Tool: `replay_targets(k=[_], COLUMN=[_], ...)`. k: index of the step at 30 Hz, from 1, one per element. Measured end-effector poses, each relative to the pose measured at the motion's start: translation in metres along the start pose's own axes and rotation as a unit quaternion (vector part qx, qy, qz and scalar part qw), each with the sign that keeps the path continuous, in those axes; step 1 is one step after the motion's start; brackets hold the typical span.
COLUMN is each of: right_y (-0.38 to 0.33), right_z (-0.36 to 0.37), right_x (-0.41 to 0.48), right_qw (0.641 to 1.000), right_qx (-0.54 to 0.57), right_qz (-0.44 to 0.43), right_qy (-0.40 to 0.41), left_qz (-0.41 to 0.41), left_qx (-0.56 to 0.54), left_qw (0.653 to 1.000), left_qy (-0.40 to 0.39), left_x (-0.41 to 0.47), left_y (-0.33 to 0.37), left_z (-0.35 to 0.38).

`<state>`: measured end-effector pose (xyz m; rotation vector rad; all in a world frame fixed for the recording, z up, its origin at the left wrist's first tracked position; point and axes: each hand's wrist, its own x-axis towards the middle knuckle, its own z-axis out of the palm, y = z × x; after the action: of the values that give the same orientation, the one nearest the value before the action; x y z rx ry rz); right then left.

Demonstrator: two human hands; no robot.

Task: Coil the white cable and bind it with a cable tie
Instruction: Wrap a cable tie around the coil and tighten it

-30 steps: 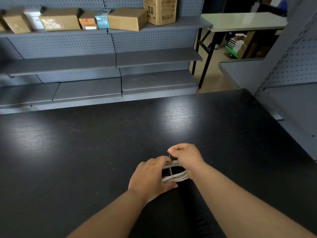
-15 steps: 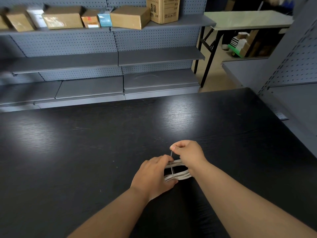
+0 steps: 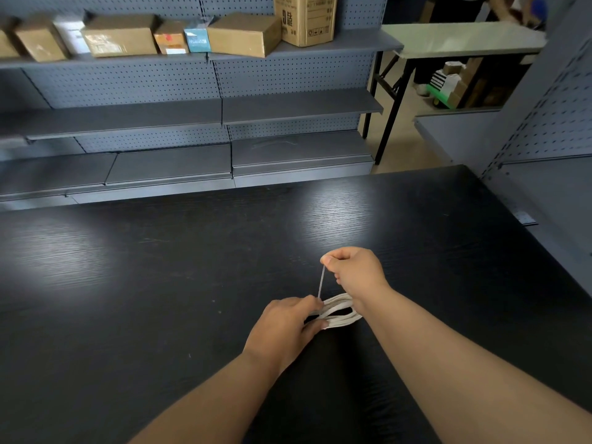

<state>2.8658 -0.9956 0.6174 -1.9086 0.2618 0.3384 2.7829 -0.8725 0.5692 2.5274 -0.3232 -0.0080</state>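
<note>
The white cable (image 3: 339, 310) lies coiled in a flat oval on the black table (image 3: 160, 283), between my two hands. My left hand (image 3: 283, 330) grips the coil's left end, thumb under it and fingers over it. A thin grey cable tie (image 3: 320, 285) rises straight up from the coil at my left fingertips. My right hand (image 3: 355, 274) pinches the tie's upper end between thumb and forefinger, above the coil. The coil's right end is hidden behind my right wrist.
Grey pegboard shelving (image 3: 192, 116) stands beyond the table's far edge, with several cardboard boxes (image 3: 243, 33) on its top shelf. A pale folding table (image 3: 461, 40) stands at the back right. More grey shelving (image 3: 551, 187) borders the table's right side.
My right hand has risen away from the coil, drawing the tie's tail out longer. The coil looks pinched tighter at my left fingers. My left hand has stayed in place.
</note>
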Motion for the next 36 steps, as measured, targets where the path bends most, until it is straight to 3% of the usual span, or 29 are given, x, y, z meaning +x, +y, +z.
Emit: replay_targets(k=[9, 17, 27, 36], right_y=[0.004, 0.005, 0.003, 0.013], right_z=[0.0, -0.001, 0.001, -0.003], right_x=[-0.004, -0.009, -0.01, -0.007], right_qw=[1.0, 0.996, 0.99, 0.998], right_qx=[0.018, -0.019, -0.052, -0.022], right_qz=[-0.009, -0.01, -0.012, -0.001], right_qy=[0.015, -0.084, -0.133, -0.054], left_qz=[0.054, 0.048, 0.052, 0.029], left_qx=[0.011, 0.004, 0.008, 0.055], left_qw=[0.998, 0.999, 0.998, 0.997], left_qy=[-0.008, 0.009, 0.02, 0.044], left_x=[-0.002, -0.002, -0.002, -0.005], left_y=[-0.001, 0.0, -0.001, -0.001], left_z=[-0.006, -0.003, 0.0, 0.006])
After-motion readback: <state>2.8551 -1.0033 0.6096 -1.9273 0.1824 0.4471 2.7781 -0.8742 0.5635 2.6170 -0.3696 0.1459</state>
